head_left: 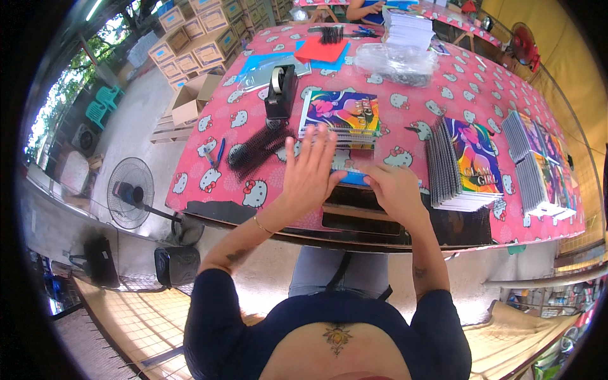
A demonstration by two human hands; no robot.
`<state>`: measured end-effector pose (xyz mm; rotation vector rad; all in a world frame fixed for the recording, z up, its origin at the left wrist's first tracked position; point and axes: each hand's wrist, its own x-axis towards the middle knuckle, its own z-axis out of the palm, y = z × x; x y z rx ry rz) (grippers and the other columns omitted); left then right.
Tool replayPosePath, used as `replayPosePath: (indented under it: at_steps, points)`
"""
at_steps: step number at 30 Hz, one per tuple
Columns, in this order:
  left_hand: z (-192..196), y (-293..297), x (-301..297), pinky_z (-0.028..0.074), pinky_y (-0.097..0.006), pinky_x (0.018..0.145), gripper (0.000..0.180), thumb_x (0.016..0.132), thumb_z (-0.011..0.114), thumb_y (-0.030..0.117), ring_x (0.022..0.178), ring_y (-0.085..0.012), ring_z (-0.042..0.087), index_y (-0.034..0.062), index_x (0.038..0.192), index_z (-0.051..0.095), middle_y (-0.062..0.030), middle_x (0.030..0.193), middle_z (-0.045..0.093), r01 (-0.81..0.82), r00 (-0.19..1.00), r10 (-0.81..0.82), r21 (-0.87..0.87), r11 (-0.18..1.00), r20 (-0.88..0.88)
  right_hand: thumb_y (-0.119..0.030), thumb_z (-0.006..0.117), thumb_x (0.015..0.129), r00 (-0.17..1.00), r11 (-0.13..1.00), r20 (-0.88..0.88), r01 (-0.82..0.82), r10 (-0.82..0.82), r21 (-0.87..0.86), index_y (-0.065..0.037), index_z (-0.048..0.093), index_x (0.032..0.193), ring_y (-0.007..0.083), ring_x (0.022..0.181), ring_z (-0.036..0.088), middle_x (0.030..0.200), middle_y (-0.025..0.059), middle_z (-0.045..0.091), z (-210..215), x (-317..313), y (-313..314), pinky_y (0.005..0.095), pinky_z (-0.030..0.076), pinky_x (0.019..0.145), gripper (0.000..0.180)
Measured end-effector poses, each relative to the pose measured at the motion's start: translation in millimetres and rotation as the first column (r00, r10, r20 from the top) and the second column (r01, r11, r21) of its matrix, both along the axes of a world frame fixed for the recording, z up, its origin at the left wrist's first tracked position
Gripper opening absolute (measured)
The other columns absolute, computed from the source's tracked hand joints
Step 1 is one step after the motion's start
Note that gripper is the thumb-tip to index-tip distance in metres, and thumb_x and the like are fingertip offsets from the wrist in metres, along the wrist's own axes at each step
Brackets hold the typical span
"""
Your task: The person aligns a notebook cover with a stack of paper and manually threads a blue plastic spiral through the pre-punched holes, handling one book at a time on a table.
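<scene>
My left hand [308,168] lies flat with its fingers stretched out, over the near edge of a small pile of spiral notebooks [342,113] with colourful covers. Just right of it, my right hand [396,193] has its fingers curled at the end of a flat blue piece [349,178], which is partly hidden between both hands. Black plastic binding coils [259,152] lie in a bundle left of my left hand. Behind them stands a black tape dispenser [280,95]. A taller stack of spiral notebooks [465,164] is to the right of my right hand.
Blue-handled pliers [220,151] lie at the table's left. More notebook stacks [541,180] stand far right. Toward the back are clear plastic bags [399,63], white paper [408,30] and a red sheet [320,50]. A floor fan [130,192] stands left; another person [366,11] is beyond the table.
</scene>
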<state>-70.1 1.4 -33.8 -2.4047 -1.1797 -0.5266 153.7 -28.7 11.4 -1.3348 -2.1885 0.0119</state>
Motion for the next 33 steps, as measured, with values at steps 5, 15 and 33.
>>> replayPosePath:
  at_steps: [5,15,33]
  points:
    - [2,-32,6,0.023,-0.065,0.116,0.090,0.087,0.064,0.057,0.146,-0.0347,0.035,0.0014,0.152,0.034,-0.0196,0.157,0.037,0.079,0.988,-0.107,-0.226,0.971,-0.115,-0.016,0.068,0.088,0.998,1.000,-0.066,-0.023,0.024,0.018,-0.016,0.071,0.113,0.0301,0.081,0.068,0.093,0.0063,0.072,-7,3,-1,0.0437,0.050,0.073,0.025]
    - [24,5,16,0.019,-0.066,0.117,0.094,0.086,0.066,0.055,0.151,-0.0383,0.027,-0.0048,0.151,0.033,-0.0252,0.159,0.032,0.041,0.998,-0.039,0.047,0.998,-0.044,-0.016,0.069,0.089,0.994,0.999,-0.104,-0.030,0.028,-0.014,-0.013,0.070,0.116,0.0308,0.083,0.068,0.098,0.0083,0.073,-6,-1,-1,0.0440,0.049,0.073,0.028]
    - [-11,-38,27,0.018,-0.063,0.118,0.078,0.095,0.059,0.048,0.149,-0.0387,0.029,-0.0028,0.149,0.039,-0.0244,0.158,0.036,0.444,0.882,-0.462,-0.163,0.881,-0.095,0.001,0.078,0.085,0.431,0.954,-0.890,-0.172,-0.150,-0.244,-0.007,0.051,0.138,0.0136,0.095,0.066,0.097,0.0085,0.071,-59,37,-22,0.0271,0.052,0.083,0.060]
